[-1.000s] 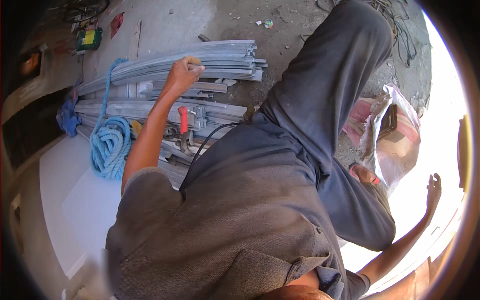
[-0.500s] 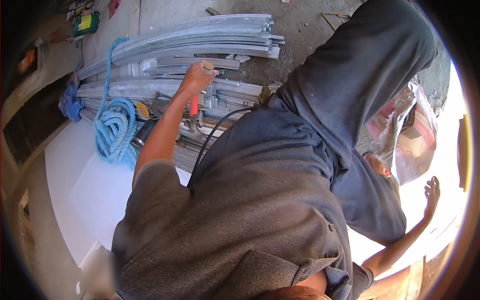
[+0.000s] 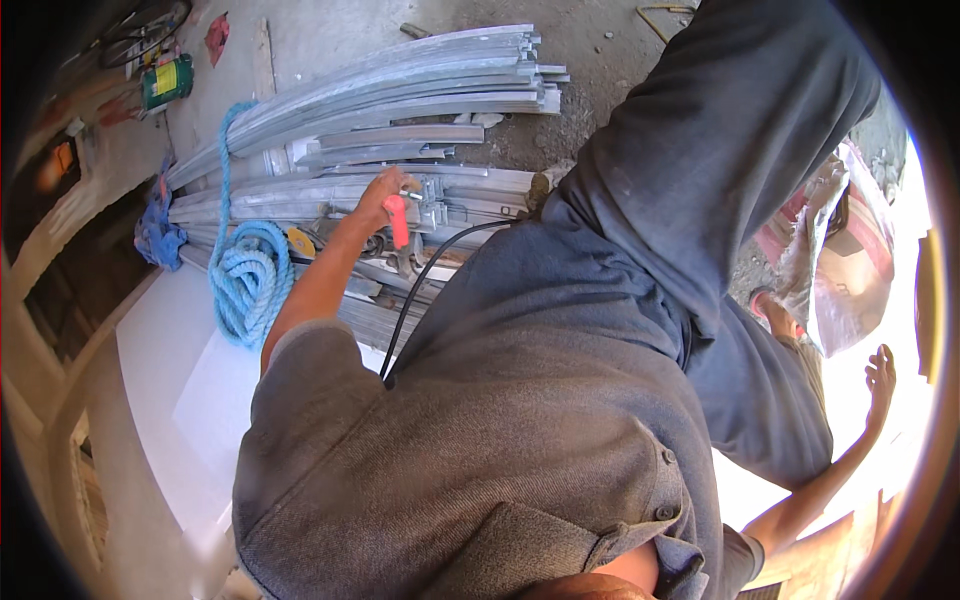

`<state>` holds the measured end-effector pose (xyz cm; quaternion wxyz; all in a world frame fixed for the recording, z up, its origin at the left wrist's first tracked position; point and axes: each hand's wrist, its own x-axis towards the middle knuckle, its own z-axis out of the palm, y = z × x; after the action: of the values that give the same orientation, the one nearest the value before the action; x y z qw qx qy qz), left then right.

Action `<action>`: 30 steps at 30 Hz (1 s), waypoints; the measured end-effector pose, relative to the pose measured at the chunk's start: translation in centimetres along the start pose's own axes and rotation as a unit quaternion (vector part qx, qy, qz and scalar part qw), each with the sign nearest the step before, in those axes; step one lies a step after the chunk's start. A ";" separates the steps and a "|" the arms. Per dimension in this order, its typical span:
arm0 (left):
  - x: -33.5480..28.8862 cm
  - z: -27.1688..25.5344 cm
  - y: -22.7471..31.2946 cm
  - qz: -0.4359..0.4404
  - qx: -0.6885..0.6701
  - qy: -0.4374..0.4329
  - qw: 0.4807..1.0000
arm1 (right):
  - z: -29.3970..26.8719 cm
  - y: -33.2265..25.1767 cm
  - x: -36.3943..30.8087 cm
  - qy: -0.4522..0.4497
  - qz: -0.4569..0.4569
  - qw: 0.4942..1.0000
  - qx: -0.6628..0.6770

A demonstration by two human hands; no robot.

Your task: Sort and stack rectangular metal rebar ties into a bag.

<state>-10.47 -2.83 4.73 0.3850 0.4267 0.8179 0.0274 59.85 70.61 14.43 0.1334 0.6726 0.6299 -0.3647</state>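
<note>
My left hand (image 3: 383, 193) reaches out over a pile of grey metal channels (image 3: 400, 100) lying on the ground. Its fingers are closed around the top of a red-handled tool (image 3: 399, 222) that rests among the channels. My right hand (image 3: 880, 375) is out at the far right, fingers spread, holding nothing, over a bright white surface. My grey shirt and dark trousers fill the middle of the view and hide the ground below them.
A coil of blue rope (image 3: 245, 285) lies at the left end of the channels. A black cable (image 3: 420, 285) runs from my chest toward the pile. A white board (image 3: 180, 400) lies at the lower left. A green can (image 3: 165, 82) stands far left; a plastic bag (image 3: 850, 270) sits right.
My left hand has come down from the upper channels onto the red-handled tool and closed on it. The view has shifted, so the pile sits lower and nearer. My right hand has stayed spread.
</note>
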 end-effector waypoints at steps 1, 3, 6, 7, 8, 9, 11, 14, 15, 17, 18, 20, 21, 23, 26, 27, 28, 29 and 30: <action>-0.1 0.4 0.0 -0.015 0.029 -0.012 0.999 | 0.4 0.0 0.3 0.009 -0.001 1.000 -0.006; -1.1 0.4 -0.7 -0.034 0.062 -0.022 0.997 | 1.9 -0.9 1.0 0.014 -0.005 1.000 -0.010; 1.0 0.6 -0.7 0.007 0.061 -0.038 0.997 | 0.4 -1.5 0.3 0.039 -0.013 0.999 -0.003; 2.3 0.8 -0.2 0.022 0.117 -0.030 0.992 | -0.8 -1.6 -0.6 0.042 -0.012 0.999 -0.003; 3.7 1.5 -0.3 0.035 0.170 -0.020 0.985 | -1.8 -2.2 -1.3 0.045 -0.013 0.999 -0.006; 3.4 2.3 -2.1 0.094 0.163 0.030 0.982 | -1.5 -2.7 -1.3 0.057 -0.013 0.998 0.003; -2.5 1.7 -9.7 -0.041 0.086 0.000 0.995 | 3.5 -4.5 0.9 0.010 -0.047 0.999 0.024; 2.0 4.9 -5.6 0.054 0.167 0.018 0.984 | 1.4 -7.9 -4.0 0.030 -0.028 0.999 -0.019; 1.3 5.2 -6.4 0.025 0.202 0.010 0.979 | 2.0 -7.3 -3.5 0.049 -0.071 0.996 0.018; -0.2 3.3 -9.7 0.029 0.264 -0.104 0.959 | 4.0 -6.2 -1.8 0.058 -0.132 0.986 0.078; -0.8 4.0 -11.1 -0.034 0.197 -0.054 0.978 | 4.4 -6.1 -1.6 0.051 -0.144 0.984 0.091; 2.5 0.3 -7.4 -0.022 0.192 -0.192 0.962 | 3.6 -11.1 -5.1 0.070 -0.041 0.997 -0.012; 3.8 -3.1 -7.9 -0.008 0.216 -0.167 0.962 | 3.0 -10.8 -5.3 0.073 -0.045 0.996 -0.003; 5.3 -8.5 -7.2 0.011 0.255 -0.123 0.959 | 2.6 -10.2 -5.4 0.089 -0.043 0.995 0.028; 5.5 -13.0 -6.9 0.035 0.291 -0.086 0.952 | 2.4 -9.5 -7.1 0.103 -0.060 0.993 0.008; 5.8 -14.0 -6.4 0.045 0.298 -0.077 0.950 | 2.3 -9.2 -7.6 0.110 -0.067 0.992 -0.002; 6.1 -14.8 -6.7 0.055 0.304 -0.070 0.949 | 2.3 -9.2 -8.1 0.116 -0.072 0.990 -0.015; 6.4 -15.4 -7.0 0.066 0.307 -0.065 0.947 | 2.4 -9.3 -8.4 0.112 -0.079 0.991 -0.007; 7.3 -16.2 -6.5 0.080 0.311 -0.059 0.945 | 2.5 -9.5 -8.2 0.110 -0.084 0.990 0.002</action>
<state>-27.91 2.91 9.28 0.2770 0.5901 0.7248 -0.2230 50.60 64.51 20.75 0.0307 0.6534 0.6944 -0.2999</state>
